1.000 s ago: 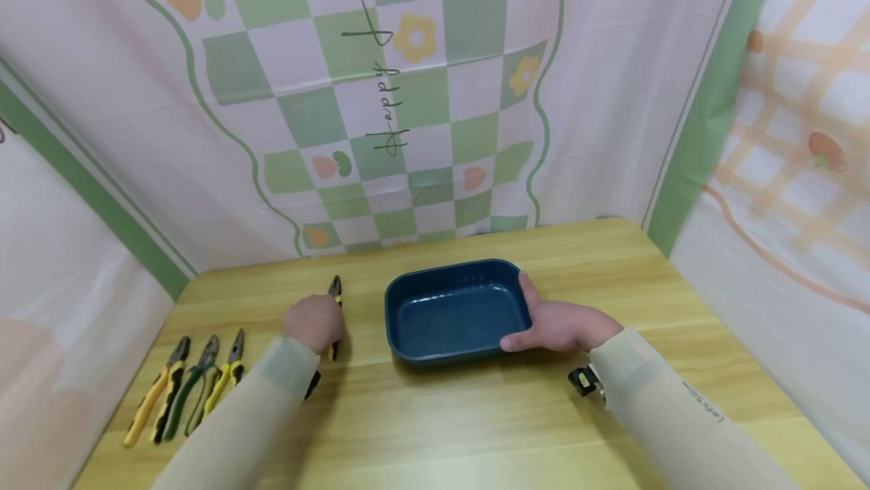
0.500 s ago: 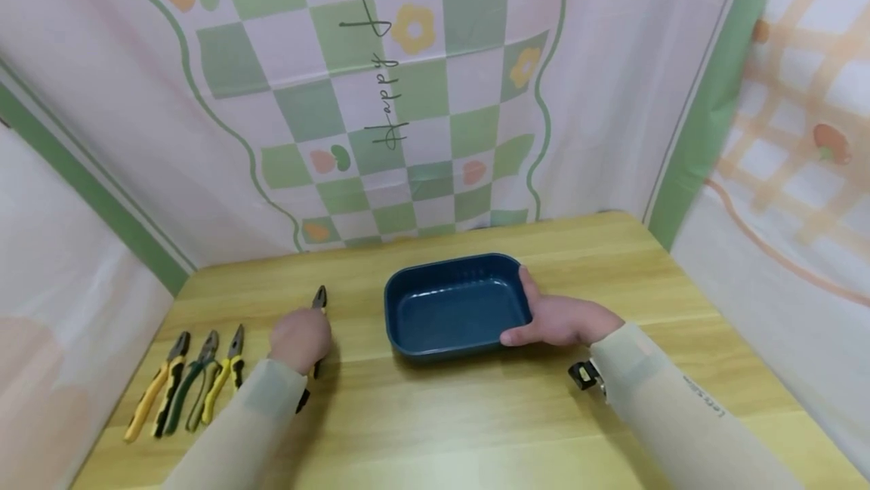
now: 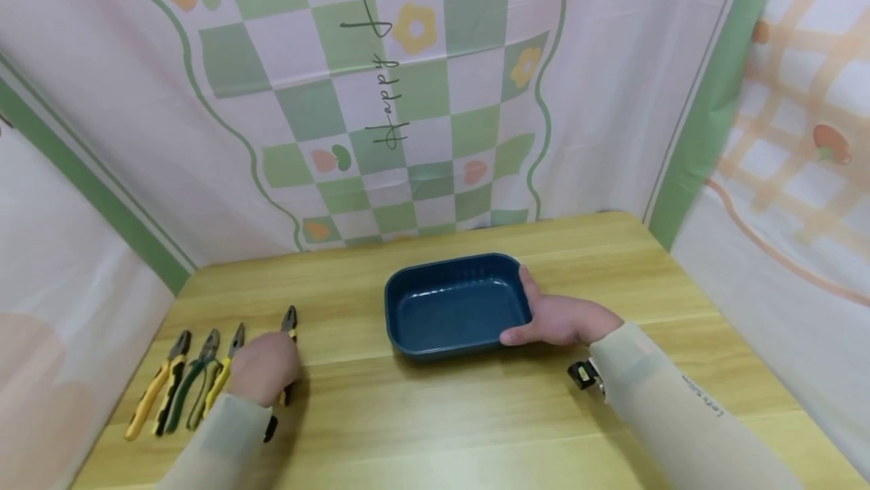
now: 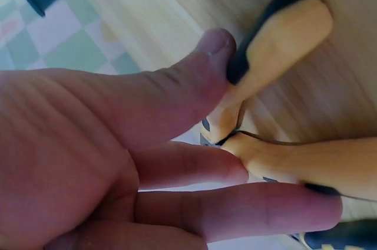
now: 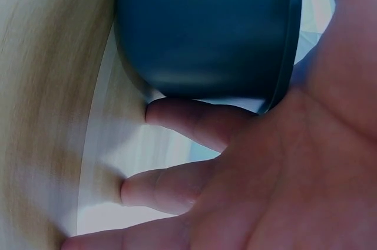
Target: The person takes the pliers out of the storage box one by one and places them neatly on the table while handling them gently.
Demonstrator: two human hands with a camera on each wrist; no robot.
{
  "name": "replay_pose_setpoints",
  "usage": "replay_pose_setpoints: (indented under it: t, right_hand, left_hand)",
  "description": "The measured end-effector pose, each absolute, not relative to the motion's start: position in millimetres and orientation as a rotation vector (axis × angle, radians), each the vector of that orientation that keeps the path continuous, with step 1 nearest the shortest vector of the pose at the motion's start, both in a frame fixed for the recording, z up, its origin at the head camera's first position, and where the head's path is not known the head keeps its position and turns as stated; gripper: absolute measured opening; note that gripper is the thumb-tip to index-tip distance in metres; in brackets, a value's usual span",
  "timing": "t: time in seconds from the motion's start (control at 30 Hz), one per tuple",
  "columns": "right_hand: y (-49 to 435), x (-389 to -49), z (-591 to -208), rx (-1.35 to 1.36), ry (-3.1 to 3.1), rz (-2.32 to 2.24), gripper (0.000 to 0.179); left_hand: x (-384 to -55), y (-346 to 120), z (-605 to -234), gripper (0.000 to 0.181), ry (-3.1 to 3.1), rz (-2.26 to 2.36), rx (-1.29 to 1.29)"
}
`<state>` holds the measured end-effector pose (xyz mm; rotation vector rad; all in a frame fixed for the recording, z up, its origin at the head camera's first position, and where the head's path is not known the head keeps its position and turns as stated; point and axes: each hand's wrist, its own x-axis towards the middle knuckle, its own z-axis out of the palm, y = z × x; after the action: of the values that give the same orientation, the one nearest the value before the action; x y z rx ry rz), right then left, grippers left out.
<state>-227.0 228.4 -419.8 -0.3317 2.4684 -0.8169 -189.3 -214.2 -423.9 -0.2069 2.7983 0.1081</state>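
Note:
My left hand (image 3: 265,365) holds a pair of pliers (image 3: 290,318) with yellow-and-black handles, close over the table just right of the other pliers. The dark jaws point away from me; the hand covers most of the handles in the head view. In the left wrist view, the thumb lies against one handle (image 4: 288,38) and the fingers against the other, the handles spread apart. A dark blue rectangular container (image 3: 442,352) stands mid-table. My right hand (image 3: 560,318) rests at its right end, thumb near the front corner. In the right wrist view, several straight fingers (image 5: 171,188) reach down beside the container (image 5: 206,32).
On the left lie orange-yellow-and-black pliers (image 3: 146,403), green-handled pliers (image 3: 178,399) and yellow-handled pliers (image 3: 216,388), side by side. The yellow pair is partly behind my left hand. A patterned curtain (image 3: 421,195) hangs along the back edge of the wooden table (image 3: 435,429).
My left hand has moved left and towards me with the pliers, from beside the container to next to the other pliers. The right hand and the container have stayed put.

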Motion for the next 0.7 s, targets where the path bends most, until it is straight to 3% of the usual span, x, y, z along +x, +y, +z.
replay_pose_setpoints:
  t: [0.4,0.7]
  right_hand:
    - [226,-228,-416,-0.336,2.476,-0.806,0.134]
    - [227,-230,-417,-0.352,2.474,-0.810,0.134]
  left_hand:
    - [-186,-234,-426,0.026,2.670,0.025,-0.414]
    - [-188,-240,-429,0.023,2.672,0.028,-0.385]
